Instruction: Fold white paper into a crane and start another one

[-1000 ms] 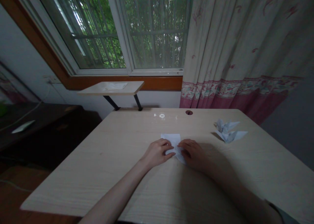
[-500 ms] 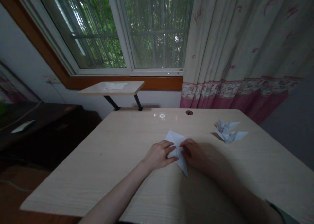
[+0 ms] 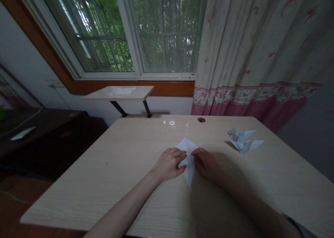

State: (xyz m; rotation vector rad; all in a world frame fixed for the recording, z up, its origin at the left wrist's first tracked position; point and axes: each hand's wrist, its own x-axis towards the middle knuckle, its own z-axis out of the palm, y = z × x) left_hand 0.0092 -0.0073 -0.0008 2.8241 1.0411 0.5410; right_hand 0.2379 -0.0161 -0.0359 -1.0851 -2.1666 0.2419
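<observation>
A white sheet of folded paper (image 3: 189, 168) lies on the table in front of me, kite-shaped, with one long point toward me and a crease down its middle. My left hand (image 3: 170, 164) grips its left side, fingertips and thumb bent over the paper. On the right edge, my right hand (image 3: 206, 163) pinches the paper with curled fingers; its thumb is mostly hidden. Two folded paper cranes (image 3: 244, 140), or similar winged shapes, sit close together farther right, touching neither hand.
The pale wooden table (image 3: 130, 154) has a round cable hole (image 3: 201, 120) near its back edge. A small raised shelf (image 3: 118, 97) at the back left bears white paper (image 3: 122, 90). A dark desk (image 3: 52, 126) with a phone-like object (image 3: 23, 133) stands left. Behind are a window and a curtain (image 3: 229, 74).
The folded paper has turned slightly, its near point swinging left and its top corner right, so that it now points more straight at me. Both hands stay on it, almost in place.
</observation>
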